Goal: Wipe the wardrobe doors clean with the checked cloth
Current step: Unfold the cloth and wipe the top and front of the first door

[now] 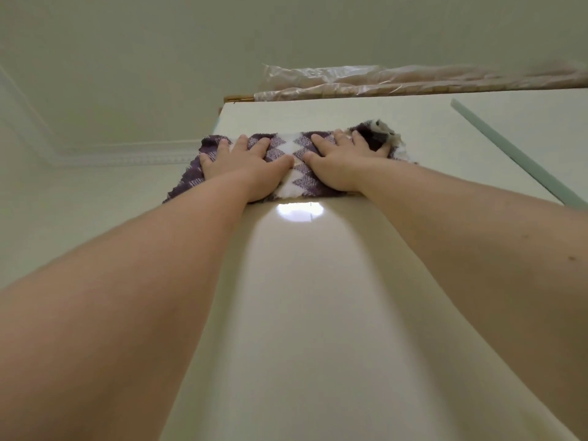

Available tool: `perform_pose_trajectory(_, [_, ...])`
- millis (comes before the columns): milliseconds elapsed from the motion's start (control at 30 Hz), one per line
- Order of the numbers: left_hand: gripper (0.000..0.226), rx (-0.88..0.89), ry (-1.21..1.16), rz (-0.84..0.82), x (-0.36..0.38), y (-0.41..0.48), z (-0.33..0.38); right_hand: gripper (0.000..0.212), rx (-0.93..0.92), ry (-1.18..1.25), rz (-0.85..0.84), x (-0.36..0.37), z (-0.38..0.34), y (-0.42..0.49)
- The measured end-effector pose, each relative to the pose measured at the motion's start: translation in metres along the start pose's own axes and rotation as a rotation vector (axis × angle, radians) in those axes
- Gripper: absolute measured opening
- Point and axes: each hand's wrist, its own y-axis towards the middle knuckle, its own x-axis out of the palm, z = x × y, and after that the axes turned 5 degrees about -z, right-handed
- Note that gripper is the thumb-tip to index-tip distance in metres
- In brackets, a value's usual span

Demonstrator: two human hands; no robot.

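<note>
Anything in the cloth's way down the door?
Nothing visible. Left hand and right hand press the purple-and-white checked cloth flat on the glossy cream wardrobe door near its top; the panel below shows only a light reflection.

Two bare forearms fill the lower frame; the left forearm [127,281] lies broad at lower left; the right forearm [477,237] carries two small dark spots [571,258] near the right edge; left hand [245,163] and right hand [343,160] are bare-fingered.

close head view, upward along wardrobe door [302,313]
</note>
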Motion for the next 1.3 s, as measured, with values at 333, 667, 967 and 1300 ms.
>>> perform_pose_trajectory(333, [0.069, -0.037, -0.008, -0.004, -0.003, 0.003, -0.009, 0.055, -0.039, -0.024, 0.036, 0.001, -0.006, 0.011])
perform_pose_trajectory(667, [0.075, -0.079, 0.011, -0.055, -0.003, -0.024, 0.022, 0.054, -0.046, -0.035, 0.032, -0.002, 0.027, -0.001])
perform_pose_trajectory(967, [0.077, -0.018, 0.008, -0.069, 0.012, -0.075, 0.075, 0.055, 0.018, -0.038, 0.037, 0.000, 0.087, -0.057])
perform_pose_trajectory(1300, [0.077, -0.002, 0.010, -0.062, 0.025, -0.115, 0.097, 0.057, 0.036, -0.043, 0.032, 0.005, 0.111, -0.109])
